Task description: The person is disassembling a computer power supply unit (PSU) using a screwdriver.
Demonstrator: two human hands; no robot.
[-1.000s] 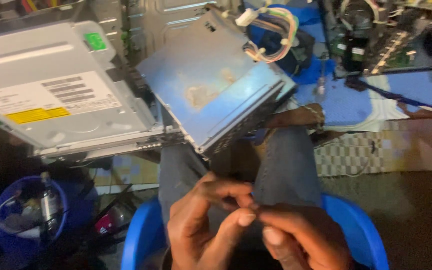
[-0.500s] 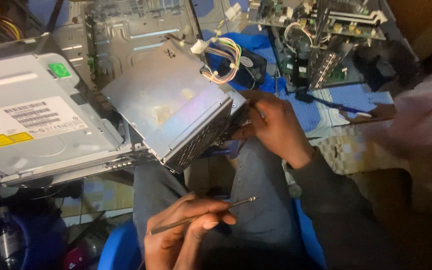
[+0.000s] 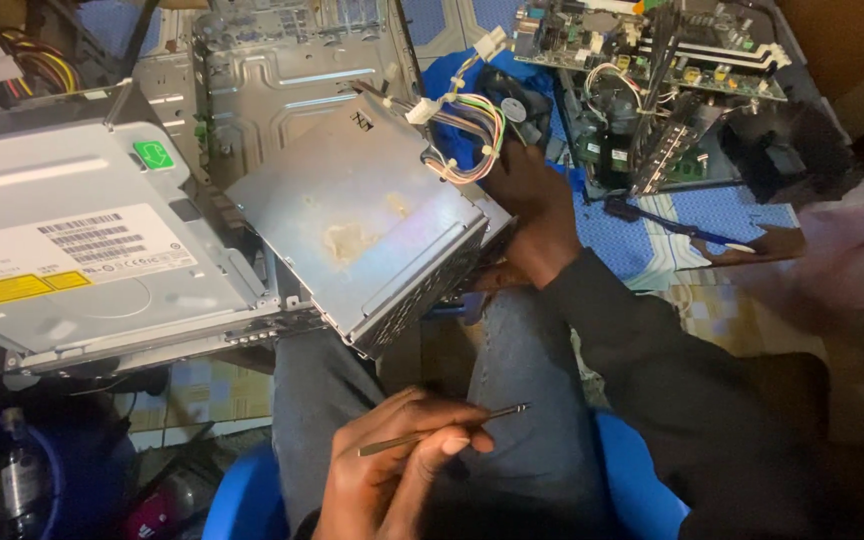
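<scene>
- While my right hand grips the grey metal box resting tilted on my knee, it may slide off.
- My left hand pinches the thin screwdriver; it could drop.

I see a grey metal box with a tan stain, beside it a grey drive bearing yellow and green stickers.

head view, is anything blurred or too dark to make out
Head view: the metal power supply box and the thin tool in the left hand are sharp; the far right edge smears into pale blur; the lower left corner sinks into shadow.
</scene>
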